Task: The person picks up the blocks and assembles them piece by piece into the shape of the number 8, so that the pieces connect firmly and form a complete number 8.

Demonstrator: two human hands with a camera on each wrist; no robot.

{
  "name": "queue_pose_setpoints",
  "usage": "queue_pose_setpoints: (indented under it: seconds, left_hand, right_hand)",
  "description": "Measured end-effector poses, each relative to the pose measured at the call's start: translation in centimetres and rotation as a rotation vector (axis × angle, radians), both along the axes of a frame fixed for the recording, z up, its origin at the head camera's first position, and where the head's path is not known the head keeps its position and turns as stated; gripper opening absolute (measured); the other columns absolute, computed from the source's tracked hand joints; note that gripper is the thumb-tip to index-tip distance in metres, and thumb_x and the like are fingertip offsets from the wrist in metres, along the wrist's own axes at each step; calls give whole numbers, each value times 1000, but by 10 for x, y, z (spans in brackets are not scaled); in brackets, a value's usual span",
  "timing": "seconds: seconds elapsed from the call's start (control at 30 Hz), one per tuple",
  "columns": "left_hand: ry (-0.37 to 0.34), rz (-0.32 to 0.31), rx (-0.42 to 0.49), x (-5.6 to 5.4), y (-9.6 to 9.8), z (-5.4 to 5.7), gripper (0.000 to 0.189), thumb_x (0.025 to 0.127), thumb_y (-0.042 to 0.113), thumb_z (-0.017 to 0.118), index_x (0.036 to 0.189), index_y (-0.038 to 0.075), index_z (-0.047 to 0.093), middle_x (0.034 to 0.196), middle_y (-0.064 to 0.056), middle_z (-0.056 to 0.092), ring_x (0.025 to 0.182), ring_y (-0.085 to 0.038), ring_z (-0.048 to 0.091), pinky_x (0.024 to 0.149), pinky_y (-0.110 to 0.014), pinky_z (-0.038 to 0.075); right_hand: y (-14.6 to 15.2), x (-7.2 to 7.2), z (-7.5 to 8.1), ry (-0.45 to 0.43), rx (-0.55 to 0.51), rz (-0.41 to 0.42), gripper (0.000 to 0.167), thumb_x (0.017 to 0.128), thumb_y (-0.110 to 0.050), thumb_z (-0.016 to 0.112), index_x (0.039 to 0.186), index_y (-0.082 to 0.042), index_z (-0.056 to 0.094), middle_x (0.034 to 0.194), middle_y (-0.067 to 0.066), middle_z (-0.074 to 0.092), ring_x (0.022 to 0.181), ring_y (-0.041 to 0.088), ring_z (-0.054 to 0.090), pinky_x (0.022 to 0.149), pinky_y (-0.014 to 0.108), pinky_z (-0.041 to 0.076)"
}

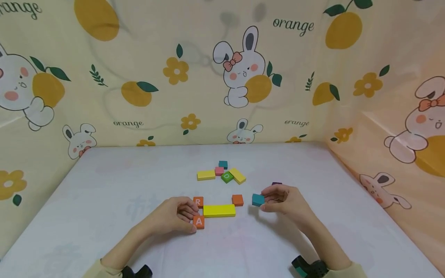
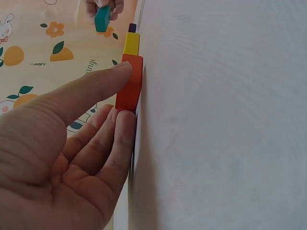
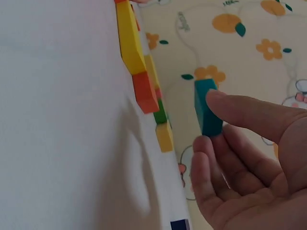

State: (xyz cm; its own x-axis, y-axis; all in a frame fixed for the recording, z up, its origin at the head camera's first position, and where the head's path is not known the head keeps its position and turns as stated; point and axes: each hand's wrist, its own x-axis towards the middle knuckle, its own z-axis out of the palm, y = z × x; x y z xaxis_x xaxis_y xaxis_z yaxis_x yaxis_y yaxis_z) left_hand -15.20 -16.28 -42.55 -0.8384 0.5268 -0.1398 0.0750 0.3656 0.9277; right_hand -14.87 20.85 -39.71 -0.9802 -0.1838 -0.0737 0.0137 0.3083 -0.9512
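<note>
My left hand [image 1: 175, 214] rests at the left end of a long yellow block [image 1: 219, 211], its thumb and curled fingers pinching an orange block lettered A [image 1: 198, 222]. Just beyond that is an orange block lettered R [image 1: 198, 202], partly covered by the fingers. In the left wrist view the thumb lies against the orange block [image 2: 128, 86]. My right hand [image 1: 286, 200] pinches a teal block [image 1: 258, 200] between thumb and fingertips, raised off the table in the right wrist view. A plain orange block [image 1: 238, 200] sits at the far right corner of the yellow one.
Farther back lie two yellow blocks [image 1: 206, 175], a green block lettered D [image 1: 227, 177], a pink block [image 1: 219, 171] and a teal block [image 1: 223, 165]. A dark purple block [image 3: 180, 224] lies behind my right hand. A printed cloth [image 1: 194, 77] encloses the white table [image 1: 104, 185].
</note>
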Motion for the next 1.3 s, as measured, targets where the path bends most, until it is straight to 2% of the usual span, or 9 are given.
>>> queue_pose_setpoints:
  seconds: [0.1, 0.27, 0.43, 0.77, 1.1, 1.3]
  left_hand:
    - [2, 2, -5, -1, 0, 2, 45, 73, 13, 89, 109, 5, 62, 100, -7, 65, 92, -23, 63, 80, -29, 53]
    - [3, -1, -15, -2, 0, 2, 45, 73, 13, 88, 109, 5, 62, 100, -7, 65, 91, -23, 63, 80, -29, 53]
    - [-1, -4, -24, -3, 4, 1, 47, 72, 15, 89, 109, 5, 63, 99, -6, 65, 90, -22, 63, 79, -29, 53]
    - [-6, -25, -10, -7, 8, -2, 44, 73, 15, 89, 108, 6, 63, 100, -6, 65, 91, -23, 63, 80, -29, 53]
    - [-38, 5, -14, -1, 3, -4, 46, 73, 15, 89, 110, 5, 62, 101, -6, 65, 91, -23, 62, 79, -29, 54]
    - [-28, 11, -12, -1, 3, -2, 47, 72, 15, 89, 110, 5, 62, 101, -7, 65, 91, -23, 63, 79, -29, 54]
  right_hand:
    - [-5, 1, 1, -27, -6, 51, 43, 74, -6, 86, 111, 2, 65, 101, 15, 67, 90, 30, 62, 78, 30, 54]
    - [-12, 2, -1, -56, 1, 88, 42, 74, -6, 86, 110, 2, 66, 100, 15, 67, 89, 30, 62, 78, 30, 54]
    - [-14, 5, -4, -76, 17, 90, 41, 74, -7, 86, 109, 1, 66, 100, 13, 67, 90, 29, 62, 79, 30, 53]
    - [-11, 6, -7, -54, 33, 70, 40, 73, -5, 86, 108, 1, 66, 100, 13, 67, 90, 28, 62, 79, 29, 53]
    - [-18, 5, -8, -58, 53, 90, 41, 70, -4, 88, 106, 0, 67, 97, 11, 67, 88, 28, 62, 79, 27, 53]
    - [-20, 4, -7, -66, 68, 120, 40, 71, -5, 88, 105, -1, 68, 98, 10, 68, 88, 27, 62, 78, 28, 53]
